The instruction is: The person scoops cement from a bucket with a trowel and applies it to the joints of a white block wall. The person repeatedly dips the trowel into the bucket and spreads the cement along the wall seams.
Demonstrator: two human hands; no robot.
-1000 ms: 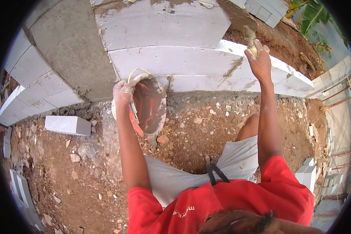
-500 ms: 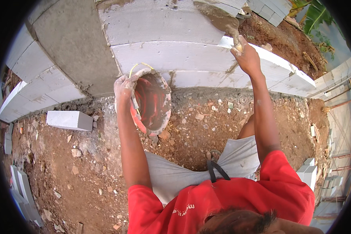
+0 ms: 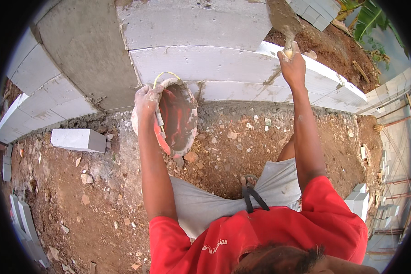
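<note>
My left hand (image 3: 146,98) is closed on the rim of a tilted red bucket (image 3: 163,148), its fingers caked with grey mortar. Wet mortar (image 3: 178,121) coats the inside, and a yellow handle (image 3: 166,74) arches over the far rim. In my right hand (image 3: 292,68) is the handle of a trowel (image 3: 285,23), held out beyond the stepped end of the white block wall (image 3: 182,64). Its broad blade is smeared with mortar and points away from me, cut off at the upper edge of the view.
A loose white block (image 3: 79,139) lies on the stony soil (image 3: 109,196) to the left. At left, a grey plastered column (image 3: 84,50) joins the wall. More blocks are stacked at lower left (image 3: 27,223) and at right (image 3: 358,201). Banana leaves (image 3: 369,20) hang at upper right.
My right hand and the trowel have moved right, and the blade has come away from the top of the wall's upper block. My left hand still holds the bucket in nearly the same place.
</note>
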